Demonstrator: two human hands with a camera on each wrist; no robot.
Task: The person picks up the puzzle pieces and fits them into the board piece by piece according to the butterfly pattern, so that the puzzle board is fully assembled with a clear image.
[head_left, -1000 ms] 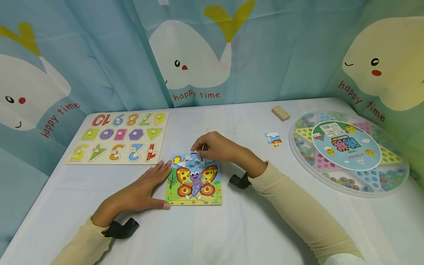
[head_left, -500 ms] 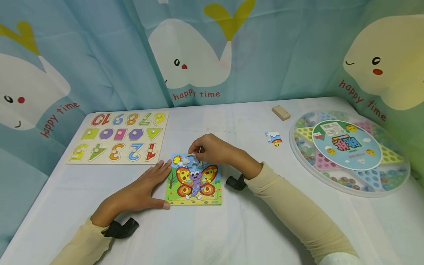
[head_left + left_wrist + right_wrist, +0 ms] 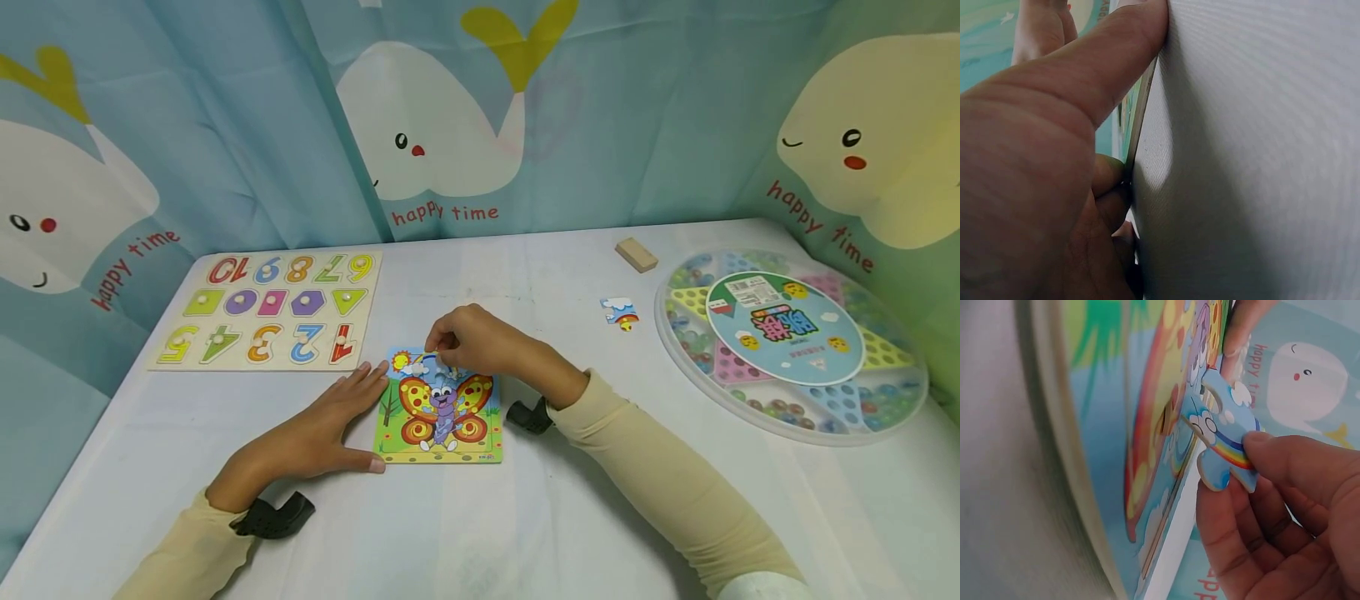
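Note:
A butterfly jigsaw puzzle board (image 3: pixel 465 457) lies flat on the white table. My left hand (image 3: pixel 315 437) rests along its left side, fingers extended at the upper edge and thumb at the lower corner. In the left wrist view, thumb and fingers (image 3: pixel 1107 174) meet the board's thin edge. My right hand (image 3: pixel 487 342) is over the board's top part. Between thumb and fingers it pinches a blue puzzle piece (image 3: pixel 1244 422) with a rainbow, seen in the right wrist view tilted close over the picture. Another puzzle piece (image 3: pixel 619 313) with clouds and a rainbow lies right of the board.
At the back left lies a wooden number-and-shape board (image 3: pixel 251 314). A small wooden block (image 3: pixel 636 255) sits near the back edge. On the right is a round Chinese checkers set (image 3: pixel 783 329) with marbles under a clear cover. A whale-print curtain (image 3: pixel 600 150) hangs behind the table.
My right hand has shifted slightly left and down over the board's top, still pinching the rainbow piece. The left hand has stayed in place.

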